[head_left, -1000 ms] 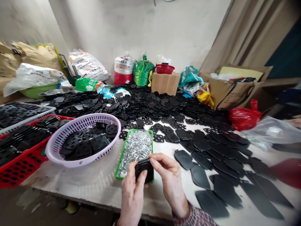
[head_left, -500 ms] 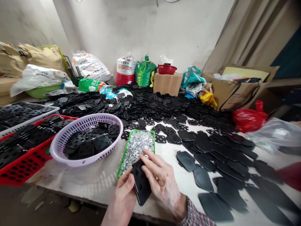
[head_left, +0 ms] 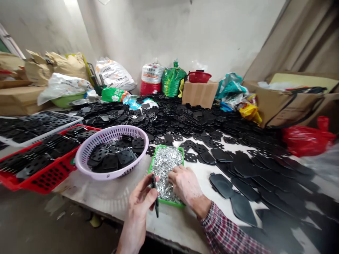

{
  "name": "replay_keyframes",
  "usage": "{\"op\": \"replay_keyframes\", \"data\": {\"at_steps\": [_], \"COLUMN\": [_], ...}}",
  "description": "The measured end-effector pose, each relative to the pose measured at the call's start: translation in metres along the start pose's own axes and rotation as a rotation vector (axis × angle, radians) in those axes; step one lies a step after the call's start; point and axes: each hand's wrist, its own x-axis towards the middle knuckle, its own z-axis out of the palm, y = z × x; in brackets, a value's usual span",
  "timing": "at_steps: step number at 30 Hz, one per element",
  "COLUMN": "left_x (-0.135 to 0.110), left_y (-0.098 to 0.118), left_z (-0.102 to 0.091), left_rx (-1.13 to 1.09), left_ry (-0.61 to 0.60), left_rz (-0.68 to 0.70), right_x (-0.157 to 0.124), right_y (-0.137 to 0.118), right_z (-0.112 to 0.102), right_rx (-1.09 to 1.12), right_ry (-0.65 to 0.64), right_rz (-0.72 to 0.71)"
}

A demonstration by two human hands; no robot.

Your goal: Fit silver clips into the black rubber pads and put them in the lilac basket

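Note:
My left hand point(head_left: 141, 203) grips a flat black plastic plate point(head_left: 155, 197), turned edge-on between thumb and fingers in front of the green tray point(head_left: 169, 203). Small silvery metal pins point(head_left: 164, 158) fill that tray. Over its right side lies my right hand point(head_left: 185, 183), fingers bent down and drawn together among the pins. Its fingertips are hidden, so what they pinch cannot be made out. Right of the tray, smooth black plates point(head_left: 221, 185) are spread on the white table point(head_left: 124, 197). Plates with holes point(head_left: 190, 145) lie behind it.
A lilac basket point(head_left: 111, 130) of black pieces stands left of the tray, beside a red crate point(head_left: 47, 180) and a white tray point(head_left: 76, 121). Black parts are heaped along the back. Behind them are sacks point(head_left: 173, 83) and a cardboard box point(head_left: 200, 94). A red bag point(head_left: 307, 139) sits at right.
My right hand has left the black plate and moved onto the metal pins. My left hand keeps the plate, now turned edge-on. The view has swung left.

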Motion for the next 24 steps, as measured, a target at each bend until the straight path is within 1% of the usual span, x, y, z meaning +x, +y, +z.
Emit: {"op": "replay_keyframes", "data": {"at_steps": [3,5,6,7,9,11,13,16,19,24], "left_x": [-0.001,-0.001,0.0,0.001,0.003,0.005,0.006,0.006,0.006,0.006], "left_y": [0.001,0.002,0.002,0.001,-0.001,-0.004,-0.009,-0.014,-0.014,-0.009], "left_z": [0.004,0.004,0.004,0.003,0.001,0.0,0.001,0.006,0.011,0.017], "left_rx": [0.044,0.096,0.13,0.172,0.276,0.375,0.446,0.501,0.53,0.546], "left_ry": [0.029,0.048,0.049,0.044,0.015,-0.006,-0.019,-0.045,-0.054,-0.071], "left_rz": [0.028,0.038,0.038,0.039,0.039,0.049,0.073,0.103,0.104,0.111], "right_x": [0.0,-0.001,-0.002,-0.003,-0.007,-0.011,-0.015,-0.02,-0.023,-0.027], "right_y": [0.002,0.006,0.008,0.011,0.013,0.011,0.008,0.001,0.0,0.005], "right_z": [0.006,0.009,0.009,0.009,0.006,-0.001,-0.008,-0.016,-0.017,-0.019], "right_rx": [-0.017,0.055,0.135,0.249,0.556,0.881,1.134,1.382,1.514,1.602], "right_ry": [0.035,0.08,0.113,0.151,0.224,0.259,0.257,0.223,0.175,0.113], "right_rz": [-0.026,-0.032,-0.027,-0.018,-0.003,-0.006,-0.01,0.014,0.017,0.021]}}
